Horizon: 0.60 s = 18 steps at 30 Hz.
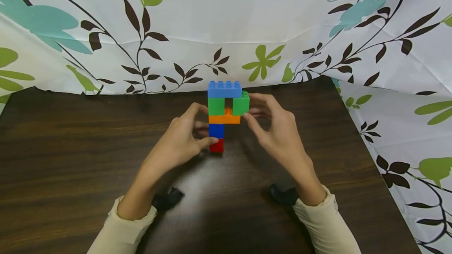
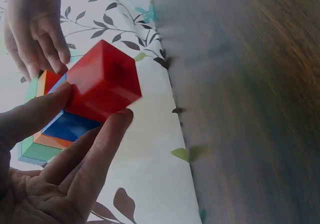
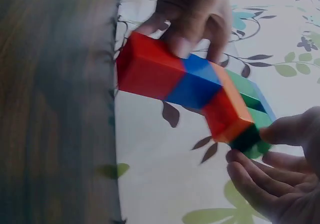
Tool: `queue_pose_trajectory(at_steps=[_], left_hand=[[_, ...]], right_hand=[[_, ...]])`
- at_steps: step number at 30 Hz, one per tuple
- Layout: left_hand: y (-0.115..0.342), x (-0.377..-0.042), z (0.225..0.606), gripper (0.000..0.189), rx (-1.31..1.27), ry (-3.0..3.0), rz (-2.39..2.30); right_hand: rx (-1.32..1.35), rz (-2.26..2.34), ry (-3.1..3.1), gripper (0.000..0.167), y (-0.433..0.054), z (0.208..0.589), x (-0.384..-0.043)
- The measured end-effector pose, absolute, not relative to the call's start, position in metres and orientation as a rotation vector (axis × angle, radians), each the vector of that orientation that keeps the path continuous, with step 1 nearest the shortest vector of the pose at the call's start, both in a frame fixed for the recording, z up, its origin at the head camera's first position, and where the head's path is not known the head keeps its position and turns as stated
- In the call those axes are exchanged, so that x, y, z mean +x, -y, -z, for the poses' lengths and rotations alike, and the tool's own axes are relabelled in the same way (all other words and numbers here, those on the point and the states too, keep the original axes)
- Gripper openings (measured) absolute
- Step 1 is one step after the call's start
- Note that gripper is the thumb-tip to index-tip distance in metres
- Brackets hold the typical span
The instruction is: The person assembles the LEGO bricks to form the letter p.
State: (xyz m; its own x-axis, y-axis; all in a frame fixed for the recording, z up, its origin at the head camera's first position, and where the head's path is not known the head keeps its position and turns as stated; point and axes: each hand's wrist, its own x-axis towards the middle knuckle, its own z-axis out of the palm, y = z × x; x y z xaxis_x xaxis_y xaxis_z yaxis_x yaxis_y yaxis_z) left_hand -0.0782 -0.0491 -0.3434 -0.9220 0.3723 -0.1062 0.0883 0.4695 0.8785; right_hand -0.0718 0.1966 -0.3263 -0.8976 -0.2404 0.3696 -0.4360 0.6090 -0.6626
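Several toy building bricks form one stack. A red brick is at the bottom, then a dark blue brick, a longer orange brick, two green bricks with a gap between them, and a light blue brick across the top. The right green brick juts out beyond the light blue one. My left hand grips the stack low, around the red and dark blue bricks. Between thumb and fingers, my right hand pinches the jutting green brick. The red brick's underside shows in the left wrist view, off the table.
The dark wood-grain table lies beneath both arms. A white cloth with leaf and flower prints hangs behind it and along the right side. Black straps stick out by both cuffs.
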Motion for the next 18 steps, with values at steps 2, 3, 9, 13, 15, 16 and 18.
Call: queue_pose_trajectory(at_steps=[2,3,9,13,15,16,18], left_hand=[[0.048,-0.077,0.342,0.07,0.384,-2.437,-1.443],[0.047,-0.077,0.342,0.071,0.383,-2.447,-1.442],[0.043,-0.074,0.339,0.076,0.415,-2.564,-1.407],[0.045,-0.073,0.336,0.07,0.43,-2.623,-1.43],[0.047,-0.073,0.335,0.069,0.418,-2.639,-1.418],[0.048,-0.073,0.335,0.068,0.407,-2.647,-1.406],[0.05,-0.073,0.335,0.068,0.39,-2.666,-1.383]], right_hand=[[0.526,-1.198,2.584,0.052,-0.193,0.33,-0.072],[0.511,-1.218,2.583,0.053,-0.192,0.331,-0.073],[0.474,-1.338,2.568,0.058,-0.186,0.337,-0.073],[0.47,-1.458,2.574,0.063,-0.183,0.339,-0.073],[0.46,-1.531,2.589,0.066,-0.181,0.34,-0.073],[0.452,-1.557,2.6,0.067,-0.18,0.341,-0.074],[0.431,-1.599,2.62,0.069,-0.178,0.343,-0.074]])
